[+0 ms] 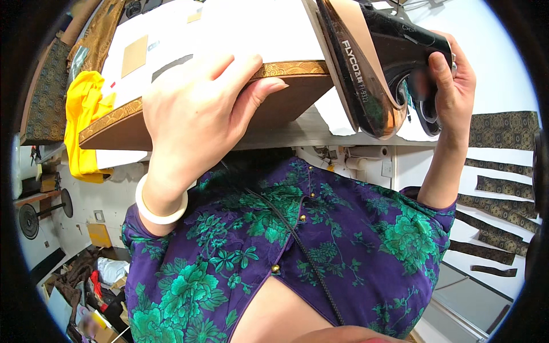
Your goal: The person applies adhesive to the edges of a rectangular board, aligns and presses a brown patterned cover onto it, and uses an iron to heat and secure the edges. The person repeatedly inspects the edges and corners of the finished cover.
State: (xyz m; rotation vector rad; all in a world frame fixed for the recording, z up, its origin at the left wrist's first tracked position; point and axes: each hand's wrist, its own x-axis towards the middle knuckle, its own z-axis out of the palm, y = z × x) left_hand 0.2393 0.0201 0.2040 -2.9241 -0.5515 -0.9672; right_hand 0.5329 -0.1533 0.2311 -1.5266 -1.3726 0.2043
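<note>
A brown panel [280, 106] stands tilted in front of me, its edge wrapped in a gold patterned fabric strip [297, 69]. My left hand [191, 108], wearing a white bangle [161, 208], grips the panel along this edge, with the thumb near the gold strip. The fingertips are partly hidden behind the hand. To the right, my right hand [454, 83] is wrapped round the handle of a black and copper clothes iron [372, 86]. The iron is turned on its side, its flat plate against or very close to the panel's right end; contact is hard to tell.
Bright yellow cloth [86, 123] hangs at the table's left. Several dark patterned fabric strips [497, 186] lie at the far right. A dumbbell [46, 212] and a heap of mixed items [91, 286] are at lower left. A tan card [134, 56] lies on the white surface.
</note>
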